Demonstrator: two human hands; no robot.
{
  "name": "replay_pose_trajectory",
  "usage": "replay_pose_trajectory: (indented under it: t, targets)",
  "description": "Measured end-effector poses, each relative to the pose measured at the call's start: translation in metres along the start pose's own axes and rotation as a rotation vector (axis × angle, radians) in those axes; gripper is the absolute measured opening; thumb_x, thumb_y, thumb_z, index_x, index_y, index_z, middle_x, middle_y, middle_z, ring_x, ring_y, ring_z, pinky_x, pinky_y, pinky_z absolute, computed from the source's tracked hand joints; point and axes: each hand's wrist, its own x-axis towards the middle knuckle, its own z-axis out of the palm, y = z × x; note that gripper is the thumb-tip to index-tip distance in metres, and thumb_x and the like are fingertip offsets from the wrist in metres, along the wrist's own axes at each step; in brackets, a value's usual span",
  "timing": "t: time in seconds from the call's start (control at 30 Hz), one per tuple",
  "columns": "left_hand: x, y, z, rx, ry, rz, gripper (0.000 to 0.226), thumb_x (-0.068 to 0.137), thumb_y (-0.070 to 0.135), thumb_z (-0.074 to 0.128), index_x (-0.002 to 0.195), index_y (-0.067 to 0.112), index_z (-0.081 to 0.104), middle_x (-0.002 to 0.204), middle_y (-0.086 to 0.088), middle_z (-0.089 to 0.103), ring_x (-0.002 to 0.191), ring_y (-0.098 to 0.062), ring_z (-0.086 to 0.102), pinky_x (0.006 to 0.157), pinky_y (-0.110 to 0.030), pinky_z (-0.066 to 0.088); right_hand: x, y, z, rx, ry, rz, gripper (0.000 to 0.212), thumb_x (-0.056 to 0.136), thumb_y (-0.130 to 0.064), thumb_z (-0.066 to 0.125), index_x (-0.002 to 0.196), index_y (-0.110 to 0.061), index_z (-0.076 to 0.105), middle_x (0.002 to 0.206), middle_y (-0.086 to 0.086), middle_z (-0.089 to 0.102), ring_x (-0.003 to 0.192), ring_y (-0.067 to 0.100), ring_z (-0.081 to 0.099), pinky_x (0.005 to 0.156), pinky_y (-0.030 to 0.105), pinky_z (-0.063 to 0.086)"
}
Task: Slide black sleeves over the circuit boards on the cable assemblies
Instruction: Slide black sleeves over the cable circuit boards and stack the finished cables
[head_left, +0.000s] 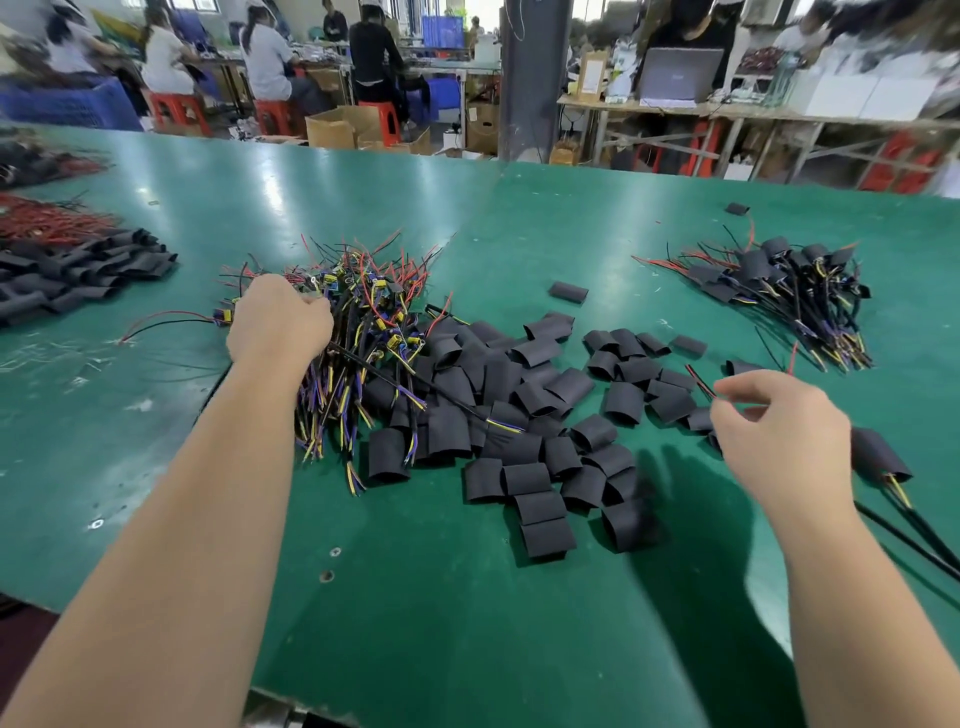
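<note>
A tangled pile of bare cable assemblies (363, 332) with red, black, yellow and purple wires lies left of centre on the green table (415, 597). My left hand (280, 322) is closed on one assembly at the pile's left side; a black cable (431, 387) runs out from under it. Loose black sleeves (535, 415) are scattered in the middle. My right hand (779, 431) pinches the red wires of a sleeved assembly (878, 454), whose cable trails toward the lower right. Finished sleeved assemblies (779, 291) are heaped at the far right.
More black sleeves (78, 275) and red wires (47, 221) lie stacked at the left edge. A stray sleeve (737, 209) sits at the far right. Beyond the table, people sit on red stools (176, 111) at other benches, with cardboard boxes (343, 127) on the floor.
</note>
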Motion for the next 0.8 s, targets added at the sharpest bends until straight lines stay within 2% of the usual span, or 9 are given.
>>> replay_pose_trajectory:
  t: [0.07, 0.13, 0.2, 0.27, 0.37, 0.47, 0.53, 0.67, 0.8]
  targets:
    - [-0.01, 0.008, -0.008, -0.124, 0.013, 0.072, 0.023, 0.091, 0.02, 0.053, 0.094, 0.007, 0.071, 0.09, -0.021, 0.069, 0.083, -0.035, 0.062, 0.081, -0.038, 0.052, -0.002, -0.002, 0.001, 0.067, 0.014, -0.025, 0.016, 0.085, -0.01, 0.058, 0.088, -0.022, 0.069, 0.079, -0.004, 0.066, 0.073, 0.02, 0.059, 0.073, 0.029, 0.041]
    - [-0.021, 0.019, -0.015, -0.215, 0.05, 0.157, 0.022, 0.095, 0.02, 0.051, 0.097, 0.01, 0.07, 0.089, -0.019, 0.071, 0.081, -0.031, 0.065, 0.081, -0.038, 0.052, -0.004, -0.008, 0.005, 0.179, -0.013, -0.022, 0.016, 0.085, -0.011, 0.06, 0.083, -0.024, 0.069, 0.076, -0.005, 0.069, 0.07, 0.013, 0.062, 0.072, 0.028, 0.045]
    - [-0.038, 0.032, -0.019, -0.282, 0.036, 0.275, 0.018, 0.097, 0.02, 0.048, 0.099, 0.014, 0.066, 0.078, -0.008, 0.069, 0.067, -0.009, 0.065, 0.068, -0.031, 0.046, -0.009, -0.015, 0.009, 0.44, -0.131, 0.041, 0.018, 0.086, -0.005, 0.061, 0.084, -0.02, 0.071, 0.072, -0.001, 0.072, 0.066, 0.013, 0.065, 0.069, 0.03, 0.049]
    - [-0.062, 0.043, -0.019, -0.366, -0.113, 0.415, 0.013, 0.097, 0.015, 0.047, 0.091, 0.02, 0.058, 0.066, 0.006, 0.062, 0.042, 0.006, 0.051, 0.051, -0.023, 0.039, -0.016, -0.026, 0.014, 0.795, -0.366, 0.121, 0.02, 0.086, 0.004, 0.06, 0.095, -0.011, 0.071, 0.079, 0.003, 0.074, 0.061, 0.011, 0.063, 0.064, 0.026, 0.049]
    - [-0.097, 0.05, -0.008, -0.479, -0.451, 0.61, 0.023, 0.096, 0.005, 0.045, 0.086, 0.025, 0.05, 0.064, 0.013, 0.063, 0.047, -0.001, 0.044, 0.049, -0.016, 0.039, -0.026, -0.038, 0.022, 1.26, -0.706, 0.228, 0.037, 0.077, -0.002, 0.064, 0.114, -0.007, 0.064, 0.103, 0.009, 0.072, 0.068, 0.013, 0.065, 0.058, 0.019, 0.049]
    - [-0.117, 0.047, 0.008, -0.464, -0.65, 0.72, 0.023, 0.097, 0.002, 0.044, 0.089, 0.024, 0.047, 0.065, 0.014, 0.062, 0.053, -0.009, 0.04, 0.054, -0.023, 0.036, -0.029, -0.044, 0.027, 1.519, -0.722, 0.249, 0.039, 0.075, -0.008, 0.061, 0.113, -0.013, 0.064, 0.097, 0.003, 0.067, 0.076, 0.014, 0.068, 0.062, 0.016, 0.051]
    - [-0.122, 0.045, 0.015, -0.439, -0.68, 0.742, 0.025, 0.097, 0.004, 0.043, 0.093, 0.028, 0.047, 0.066, 0.012, 0.061, 0.052, -0.003, 0.04, 0.055, -0.018, 0.033, -0.029, -0.045, 0.027, 1.572, -0.609, 0.255, 0.028, 0.076, -0.008, 0.06, 0.101, -0.016, 0.069, 0.084, 0.001, 0.068, 0.069, 0.011, 0.067, 0.061, 0.016, 0.052]
    - [-0.13, 0.047, 0.025, -0.317, -0.638, 0.788, 0.019, 0.099, 0.016, 0.044, 0.1, 0.03, 0.057, 0.073, 0.012, 0.066, 0.054, 0.0, 0.048, 0.055, -0.014, 0.039, -0.029, -0.042, 0.029, 1.292, -0.429, 0.122, 0.006, 0.082, -0.007, 0.062, 0.084, -0.011, 0.065, 0.072, 0.0, 0.07, 0.06, 0.01, 0.066, 0.053, 0.017, 0.046]
    - [-0.142, 0.063, 0.035, -0.368, -0.609, 0.774, 0.022, 0.098, 0.023, 0.05, 0.083, 0.024, 0.066, 0.067, 0.016, 0.067, 0.048, -0.002, 0.052, 0.054, -0.01, 0.04, -0.029, -0.04, 0.035, 1.237, -0.41, 0.105, 0.012, 0.089, -0.002, 0.057, 0.087, -0.011, 0.065, 0.073, 0.001, 0.072, 0.064, 0.011, 0.066, 0.055, 0.017, 0.048]
